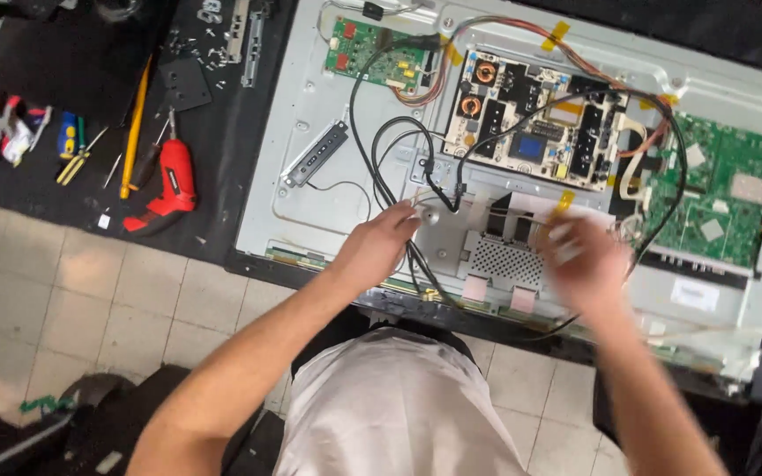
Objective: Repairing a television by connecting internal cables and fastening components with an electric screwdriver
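Over the grey metal back panel [310, 115] of an opened flat television, left hand [379, 247] pinches looped black cables [390, 167] near the panel's lower edge, right hand [586, 260] blurred, grip indeterminable; tugging could unseat connectors on the cream power board [531, 119].

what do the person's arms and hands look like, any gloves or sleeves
Both arms are bare from above the elbow down: no sleeves reach the forearms. The left hand wears no glove, ring or watch that shows. The right hand is smeared by motion blur, so small details there cannot be told, but no glove shows. The person wears a light, whitish shirt.
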